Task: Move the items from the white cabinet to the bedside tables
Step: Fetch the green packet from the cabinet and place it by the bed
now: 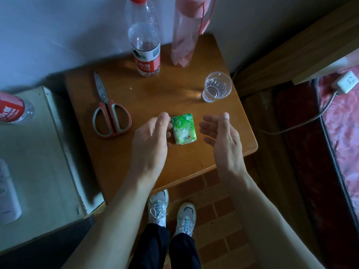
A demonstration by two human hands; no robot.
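Where the person stands on the brick-pattern floor, white laced trainers point toward the wooden bedside table, and both bare forearms reach over its near edge. On it, near the front, a small green tissue packet lies flat; it carries a little red-and-white logo too small to read.

The left hand hovers just left of the packet, fingers loosely curled with the thumb tip by its upper corner. I cannot tell whether the fingers touch the wrapper. The right hand hangs just right of the packet and apart from it, palm turned inward, fingers relaxed and slightly spread, holding nothing.

Left of the packet lie closed scissors with red-and-grey handles, blades pointing away. Beyond the packet to the right stands a clear ribbed plastic cup.

Farther behind the packet, by the wall, stand a clear water bottle with a red cap and a pink translucent bottle. The water bottle's red label bears white Chinese characters and letters ending in "PRING".

Well left of the packet sits the white cabinet, where a second red-labelled bottle shows the same "PRING" lettering.
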